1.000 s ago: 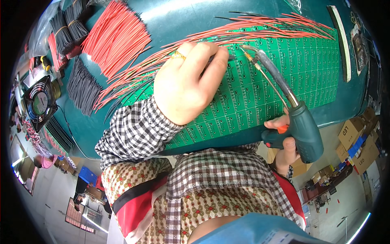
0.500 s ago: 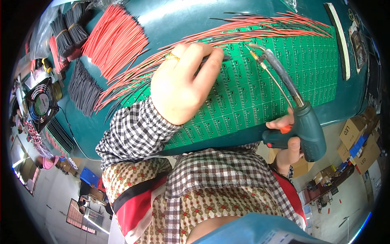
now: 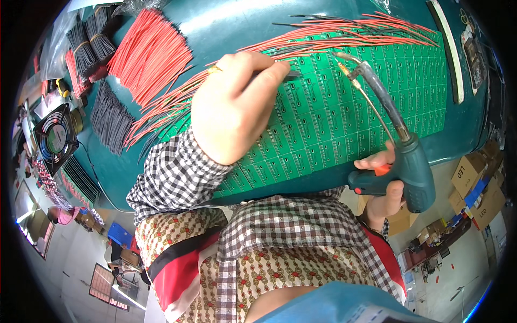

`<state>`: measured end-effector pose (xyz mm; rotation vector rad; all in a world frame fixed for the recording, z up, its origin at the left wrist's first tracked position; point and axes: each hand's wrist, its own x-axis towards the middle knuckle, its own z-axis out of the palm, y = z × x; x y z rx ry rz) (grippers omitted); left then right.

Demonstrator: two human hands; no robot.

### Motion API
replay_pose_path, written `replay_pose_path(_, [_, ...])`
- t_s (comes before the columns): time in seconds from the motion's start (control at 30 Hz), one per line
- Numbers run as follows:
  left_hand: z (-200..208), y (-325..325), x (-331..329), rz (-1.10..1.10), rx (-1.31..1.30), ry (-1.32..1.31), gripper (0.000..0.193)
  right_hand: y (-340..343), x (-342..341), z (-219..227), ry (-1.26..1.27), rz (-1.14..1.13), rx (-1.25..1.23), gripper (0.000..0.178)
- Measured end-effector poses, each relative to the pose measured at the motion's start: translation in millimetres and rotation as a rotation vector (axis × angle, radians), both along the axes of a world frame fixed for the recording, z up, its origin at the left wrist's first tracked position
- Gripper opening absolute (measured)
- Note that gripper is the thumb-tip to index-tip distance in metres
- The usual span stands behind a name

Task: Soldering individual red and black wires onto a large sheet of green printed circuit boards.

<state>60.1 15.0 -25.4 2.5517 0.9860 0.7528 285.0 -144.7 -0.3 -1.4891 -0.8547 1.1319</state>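
Observation:
My left hand is closed above the left part of a green circuit board panel, thumb and forefinger together. Dark thin ends, which look like black wires, poke out past its fingertips; the rest is hidden by the hand. In my right hand is a dark green soldering gun, gripped by its handle at the table's near edge. Its bent tip and thin brass feed tube point over the upper panel. Red and black wires lie along the panel's far edge.
Left on the green table are a red wire pile, a black wire pile and banded black bundles. A small fan stands at the left edge. A pale strip lies right. Cardboard boxes stand beyond.
My left hand has shifted a little left and toward me, with the dark ends moving along. The soldering gun's tip has moved slightly right and away from me.

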Motion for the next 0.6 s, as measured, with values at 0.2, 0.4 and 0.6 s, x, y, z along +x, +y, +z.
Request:
replay_pose_path(0.2, [29,8,-10,0.151,-0.118,-0.139,0.026,-2,5,0,0.114,-0.078,0.022,0.072])
replay_pose_path(0.4, [7,-1,14,0.027,-0.001,-0.022,0.036,7,-1,7,0.091,-0.086,-0.077,0.078])
replay_pose_path(0.6, [-6,-1,16,-0.036,0.125,0.084,0.035,3,0,5,-0.029,-0.049,-0.028,0.072])
